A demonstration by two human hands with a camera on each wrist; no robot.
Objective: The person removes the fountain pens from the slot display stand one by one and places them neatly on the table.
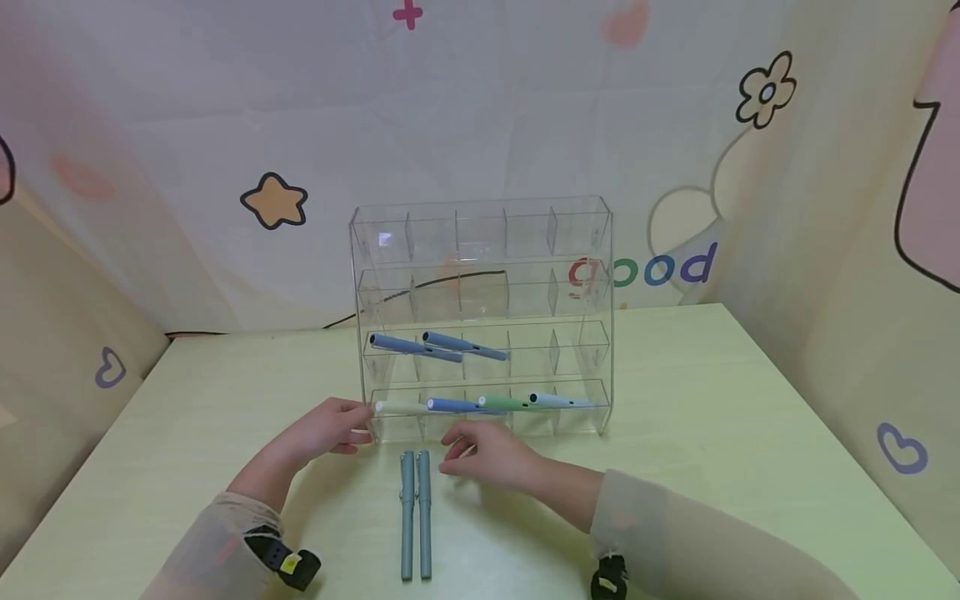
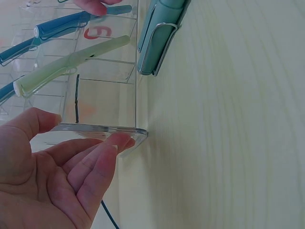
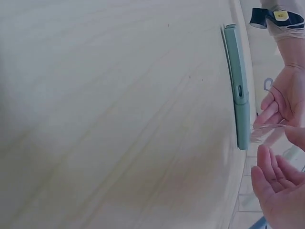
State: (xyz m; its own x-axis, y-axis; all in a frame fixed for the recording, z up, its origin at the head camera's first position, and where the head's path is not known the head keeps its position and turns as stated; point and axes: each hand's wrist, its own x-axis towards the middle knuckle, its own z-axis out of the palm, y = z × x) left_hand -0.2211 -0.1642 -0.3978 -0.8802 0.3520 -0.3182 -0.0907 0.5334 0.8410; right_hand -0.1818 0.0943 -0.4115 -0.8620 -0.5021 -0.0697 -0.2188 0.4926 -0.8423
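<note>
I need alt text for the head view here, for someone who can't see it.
A person's left hand holds the lower left edge of a clear tiered rack, and the right hand is near its bottom tier. Six pens lie in the two lower tiers. Two teal pens lie side by side on the pale table in front.
</note>
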